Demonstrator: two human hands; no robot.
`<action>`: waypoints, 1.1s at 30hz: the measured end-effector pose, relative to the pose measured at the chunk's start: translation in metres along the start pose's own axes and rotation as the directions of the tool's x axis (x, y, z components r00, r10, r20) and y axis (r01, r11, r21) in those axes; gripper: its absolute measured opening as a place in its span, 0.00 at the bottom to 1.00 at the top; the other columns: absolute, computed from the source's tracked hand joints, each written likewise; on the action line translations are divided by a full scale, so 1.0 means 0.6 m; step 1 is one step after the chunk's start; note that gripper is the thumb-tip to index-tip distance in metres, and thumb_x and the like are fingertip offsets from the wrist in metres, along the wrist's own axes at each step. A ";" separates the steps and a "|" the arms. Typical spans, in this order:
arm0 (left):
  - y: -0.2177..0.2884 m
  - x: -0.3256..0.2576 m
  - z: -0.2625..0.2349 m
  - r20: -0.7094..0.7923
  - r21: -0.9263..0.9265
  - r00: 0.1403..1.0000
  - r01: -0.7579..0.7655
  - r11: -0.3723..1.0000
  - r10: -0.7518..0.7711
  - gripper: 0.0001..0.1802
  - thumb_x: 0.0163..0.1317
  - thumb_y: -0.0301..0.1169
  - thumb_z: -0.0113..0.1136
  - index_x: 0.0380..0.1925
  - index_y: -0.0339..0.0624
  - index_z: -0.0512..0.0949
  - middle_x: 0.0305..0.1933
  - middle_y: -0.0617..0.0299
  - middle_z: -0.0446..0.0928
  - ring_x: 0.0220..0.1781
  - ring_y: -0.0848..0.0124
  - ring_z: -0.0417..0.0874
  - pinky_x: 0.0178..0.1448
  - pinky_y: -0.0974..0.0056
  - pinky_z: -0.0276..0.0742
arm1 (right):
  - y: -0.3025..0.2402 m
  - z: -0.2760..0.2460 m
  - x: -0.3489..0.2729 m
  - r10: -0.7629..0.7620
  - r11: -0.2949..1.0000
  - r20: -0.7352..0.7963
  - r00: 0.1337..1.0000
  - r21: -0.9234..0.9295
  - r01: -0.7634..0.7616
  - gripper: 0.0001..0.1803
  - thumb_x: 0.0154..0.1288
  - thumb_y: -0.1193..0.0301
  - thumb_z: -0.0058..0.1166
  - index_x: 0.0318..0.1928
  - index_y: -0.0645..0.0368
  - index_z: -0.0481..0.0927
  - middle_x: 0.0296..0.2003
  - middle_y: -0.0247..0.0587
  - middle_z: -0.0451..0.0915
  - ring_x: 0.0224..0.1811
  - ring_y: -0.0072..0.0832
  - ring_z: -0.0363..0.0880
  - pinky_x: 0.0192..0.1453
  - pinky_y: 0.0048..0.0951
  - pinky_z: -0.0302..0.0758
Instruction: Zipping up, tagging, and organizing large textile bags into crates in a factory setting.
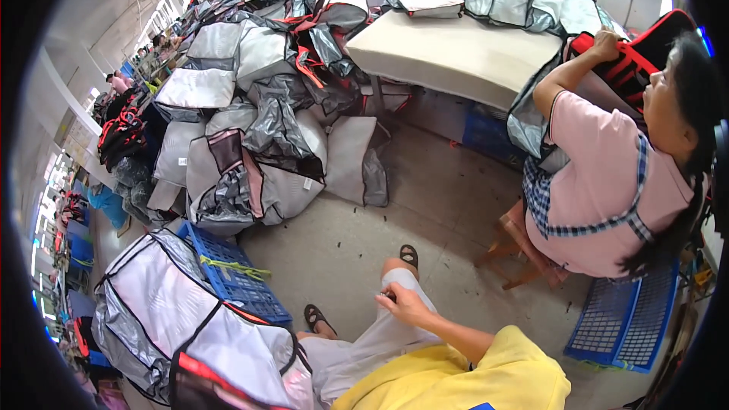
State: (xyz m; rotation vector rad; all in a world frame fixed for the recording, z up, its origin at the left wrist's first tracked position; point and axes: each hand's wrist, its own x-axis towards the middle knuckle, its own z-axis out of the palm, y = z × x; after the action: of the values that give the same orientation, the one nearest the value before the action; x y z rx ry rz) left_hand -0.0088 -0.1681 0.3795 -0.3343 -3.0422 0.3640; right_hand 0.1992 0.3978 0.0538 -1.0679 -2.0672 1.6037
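My right hand (408, 307) rests over my knee, by the pale, light grey trousers (353, 357). Its fingers are curled together, and a small dark thing shows at the fingertips, too small to name. My left hand is not in view. At my left stands a large silver and white lined bag (182, 296) with black edging and a red strip. It is nearest to my body on that side and apart from my right hand.
A blue plastic crate (243, 281) with a green cord stands beyond the bag. Grey bags (258, 175) are heaped ahead. A cream-topped table (456, 49) bears more bags. On the right, a person in pink (607, 182) sits on a wooden stool (507, 254), handling a red and black bag (634, 64); blue crates (623, 323) stand behind.
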 end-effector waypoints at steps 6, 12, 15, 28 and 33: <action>0.237 0.301 -0.097 -0.139 -0.120 0.970 -0.216 0.969 0.199 0.19 0.54 0.34 0.71 0.41 0.30 0.80 0.45 0.36 0.78 0.54 0.38 0.77 0.57 0.40 0.70 | -0.008 -0.011 -0.012 0.084 0.988 0.018 0.996 0.127 -0.085 0.23 0.73 0.52 0.64 0.52 0.61 0.82 0.39 0.52 0.89 0.41 0.42 0.89 0.47 0.40 0.83; 0.892 0.424 -0.500 -0.875 0.061 0.203 -0.854 0.516 0.440 0.13 0.63 0.32 0.63 0.43 0.35 0.85 0.40 0.41 0.83 0.45 0.42 0.83 0.50 0.41 0.75 | -0.052 -0.133 -0.032 0.150 0.980 -0.161 0.976 0.154 -0.125 0.23 0.72 0.54 0.66 0.51 0.61 0.83 0.39 0.43 0.89 0.40 0.28 0.87 0.47 0.32 0.81; 1.148 0.341 -0.772 -0.832 -0.195 0.333 -0.925 0.327 0.444 0.23 0.70 0.42 0.64 0.58 0.40 0.83 0.47 0.38 0.86 0.50 0.44 0.88 0.52 0.53 0.83 | -0.041 -0.159 -0.032 0.056 0.993 -0.253 0.966 0.114 -0.028 0.22 0.72 0.55 0.67 0.52 0.61 0.83 0.39 0.43 0.89 0.40 0.29 0.87 0.47 0.33 0.81; 1.011 0.314 -0.490 -0.838 -0.051 0.182 -0.965 0.258 0.515 0.28 0.71 0.47 0.65 0.62 0.38 0.79 0.62 0.44 0.81 0.65 0.45 0.80 0.69 0.50 0.75 | -0.082 -0.124 -0.036 -0.078 0.996 -0.181 0.980 0.030 0.085 0.19 0.74 0.58 0.65 0.51 0.60 0.80 0.39 0.51 0.87 0.41 0.37 0.88 0.45 0.37 0.81; 0.707 0.436 -0.123 -0.501 -0.493 0.707 -0.707 0.507 0.499 0.23 0.70 0.40 0.65 0.57 0.34 0.80 0.52 0.42 0.84 0.56 0.44 0.84 0.61 0.50 0.78 | -0.105 -0.071 -0.047 -0.192 0.980 -0.027 0.981 -0.067 0.189 0.19 0.75 0.56 0.62 0.51 0.60 0.78 0.38 0.51 0.87 0.41 0.48 0.88 0.44 0.43 0.81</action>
State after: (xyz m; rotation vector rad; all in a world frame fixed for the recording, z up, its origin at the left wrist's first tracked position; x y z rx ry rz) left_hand -0.1700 0.3086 0.3582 -1.3902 -2.5010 -0.7406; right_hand 0.2227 0.4013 0.1316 -0.8797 -2.1403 1.4264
